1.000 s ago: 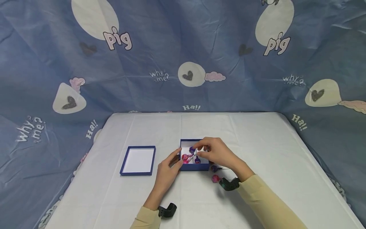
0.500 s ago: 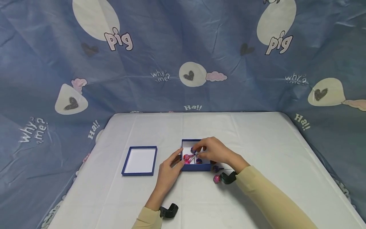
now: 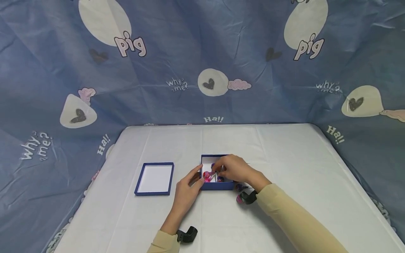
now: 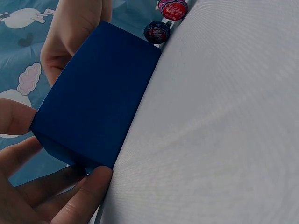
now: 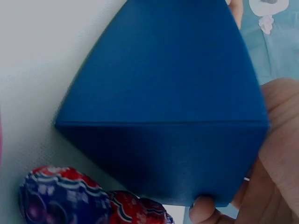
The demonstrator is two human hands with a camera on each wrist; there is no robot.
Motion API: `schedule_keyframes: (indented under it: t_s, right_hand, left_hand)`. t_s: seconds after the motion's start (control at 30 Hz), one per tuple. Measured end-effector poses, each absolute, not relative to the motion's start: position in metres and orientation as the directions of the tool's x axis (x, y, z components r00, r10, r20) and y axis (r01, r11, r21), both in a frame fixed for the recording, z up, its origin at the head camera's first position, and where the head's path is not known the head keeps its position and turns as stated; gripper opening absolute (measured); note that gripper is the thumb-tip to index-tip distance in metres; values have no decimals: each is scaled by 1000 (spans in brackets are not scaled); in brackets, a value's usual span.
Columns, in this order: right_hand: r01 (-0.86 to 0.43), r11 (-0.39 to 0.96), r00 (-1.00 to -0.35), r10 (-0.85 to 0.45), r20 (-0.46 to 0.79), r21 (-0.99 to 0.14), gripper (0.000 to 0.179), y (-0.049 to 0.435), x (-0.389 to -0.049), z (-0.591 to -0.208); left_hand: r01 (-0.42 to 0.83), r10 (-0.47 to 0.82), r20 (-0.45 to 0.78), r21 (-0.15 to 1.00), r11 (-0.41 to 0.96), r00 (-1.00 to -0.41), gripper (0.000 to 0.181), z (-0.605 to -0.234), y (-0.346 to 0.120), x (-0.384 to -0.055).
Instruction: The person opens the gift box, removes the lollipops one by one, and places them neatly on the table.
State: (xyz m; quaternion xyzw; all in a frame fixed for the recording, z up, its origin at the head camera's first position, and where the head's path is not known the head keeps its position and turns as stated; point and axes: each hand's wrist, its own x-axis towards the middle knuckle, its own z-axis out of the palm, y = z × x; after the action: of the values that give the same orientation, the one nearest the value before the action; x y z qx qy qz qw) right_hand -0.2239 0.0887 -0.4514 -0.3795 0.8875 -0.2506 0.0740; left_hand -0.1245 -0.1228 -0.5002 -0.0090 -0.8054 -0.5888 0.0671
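Left grip (image 3: 186,188) is clamping the blue box (image 3: 217,186); right grip (image 3: 238,169) is reaching inside, its closure indeterminable. Beyond the counter's (image 3: 291,158) far edge, the backdrop (image 3: 202,49) is reading "pig", "why me?", "Ha!!".

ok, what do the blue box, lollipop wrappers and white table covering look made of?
Blue box: probably stiff paperboard, matte; flat walls, crisp edges.
Lollipop wrappers: likely thin plastic film, faint sheen; print follows the round shape; foil possible.
White table covering: maybe fabric, matte; crease lines, fine texture up close.
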Motion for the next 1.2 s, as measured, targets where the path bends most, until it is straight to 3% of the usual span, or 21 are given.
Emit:
schedule_keyframes:
  t_s: [0.77, 1.03, 1.2]
  right_hand:
    - [-645, 672, -743, -663, 92, -365, 19, 78, -223, -457]
    - [-699, 673, -715, -672, 194, -241, 19, 77, -223, -460]
    - [-699, 696, -715, -673, 189, -165, 18, 76, -225, -459]
  left_hand:
    - [64, -75, 90, 951, 302, -993, 48, -500, -122, -125]
    - [86, -77, 114, 950, 302, -990, 47, -501, -122, -125]
    - [92, -81, 125, 941, 325, -989, 47, -501, -122, -126]
